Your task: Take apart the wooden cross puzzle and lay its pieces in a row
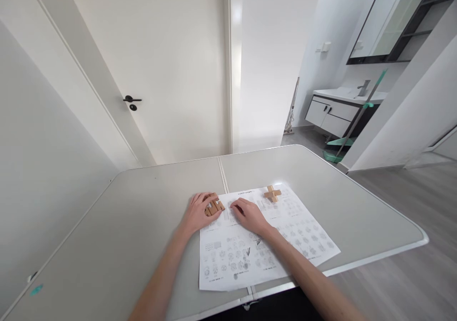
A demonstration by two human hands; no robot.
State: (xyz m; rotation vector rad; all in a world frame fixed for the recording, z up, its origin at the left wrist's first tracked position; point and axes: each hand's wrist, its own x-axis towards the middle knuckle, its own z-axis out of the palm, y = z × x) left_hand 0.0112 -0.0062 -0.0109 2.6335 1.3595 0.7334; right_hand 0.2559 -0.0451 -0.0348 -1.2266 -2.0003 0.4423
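Several notched wooden puzzle pieces (214,206) lie side by side at the upper left edge of a printed sheet. My left hand (200,212) is closed around them, fingers along the far side and thumb along the near side. To their right, my right hand (249,214) rests over the sheet with its fingers curled in. Whether anything is inside that curl is hidden. The white instruction sheet (228,276) carries rows of small printed diagrams and lies partly under both hands. A cross-shaped wooden puzzle (273,194) sits on the sheet's upper right part.
The grey folding table (143,235) has a seam down its middle and a pale metal rim. Beyond it stands a closed door (171,64) with a black handle. At the right are a washbasin cabinet (330,114) and a green broom and dustpan (333,156).
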